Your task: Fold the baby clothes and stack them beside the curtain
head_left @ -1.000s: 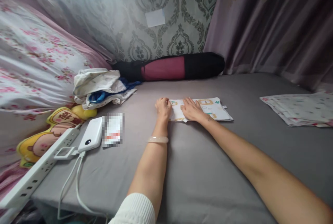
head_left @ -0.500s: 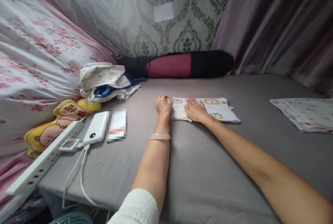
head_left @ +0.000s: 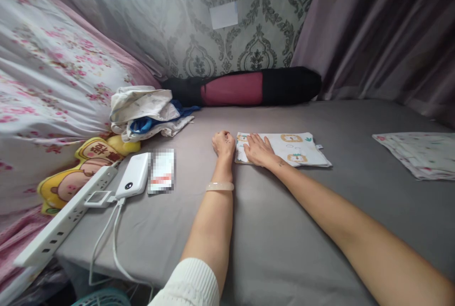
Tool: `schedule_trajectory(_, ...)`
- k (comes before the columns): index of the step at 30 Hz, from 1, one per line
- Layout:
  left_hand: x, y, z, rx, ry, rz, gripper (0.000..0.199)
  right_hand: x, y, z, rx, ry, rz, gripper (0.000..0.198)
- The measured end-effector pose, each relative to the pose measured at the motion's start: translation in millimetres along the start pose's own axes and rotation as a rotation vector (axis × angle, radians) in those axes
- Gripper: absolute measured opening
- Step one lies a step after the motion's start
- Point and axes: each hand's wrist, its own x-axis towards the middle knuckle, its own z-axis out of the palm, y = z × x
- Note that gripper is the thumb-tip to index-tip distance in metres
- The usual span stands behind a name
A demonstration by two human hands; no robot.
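Observation:
A folded white cloth point(head_left: 275, 141) printed with orange animal faces and green leaves lies flat on the grey sheet point(head_left: 284, 230). My right hand point(head_left: 259, 150) rests palm down on its left part, fingers stretched out and somewhat spread. Just beside the cloth's left edge, my left hand point(head_left: 223, 144) is closed with curled fingers on the sheet. Its palm side is hidden, so whatever it may hold does not show. A pale bangle circles the left wrist.
Another folded patterned cloth point(head_left: 423, 154) lies at the right. Crumpled clothes point(head_left: 145, 109) sit back left, near a long black and maroon bag point(head_left: 231, 89). A white power bank point(head_left: 134, 174) with cables, a power strip point(head_left: 67, 218) and a yellow plush point(head_left: 71, 180) occupy the left edge.
My right hand has slid left across the folded cloth, uncovering more of its printed faces. My left hand stays beside the cloth's left edge. The view has shifted slightly.

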Motion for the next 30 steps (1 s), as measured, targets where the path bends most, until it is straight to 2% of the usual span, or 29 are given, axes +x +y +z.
schedule_trajectory(8, -0.1, 0.7, 0.0, 0.005, -0.001, 0.009, 0.033, 3.7, -4.0, -3.5, -0.004, -0.025, 0.009, 0.060)
schedule_trajectory(13, 1.0, 0.6, 0.2, 0.008, -0.002, 0.030, 0.033, 14.7, -16.0, -3.6, 0.023, 0.018, -0.037, 0.058)
schedule_trajectory(17, 2.2, -0.4, 1.2, 0.010, 0.018, 0.028, 0.033, 20.9, -22.0, 1.3, 0.028, -0.010, -0.055, 0.057)
schedule_trajectory(23, 3.2, -0.8, 1.2, 0.014, 0.026, 0.012, 0.034, 20.3, -21.8, 6.3, 0.030, 0.007, -0.059, 0.058)
schedule_trajectory(30, 6.2, -2.5, 1.1, -0.011, 0.026, 0.001, 0.035, 17.1, -24.1, 1.3, 0.044, 0.002, -0.050, 0.057)
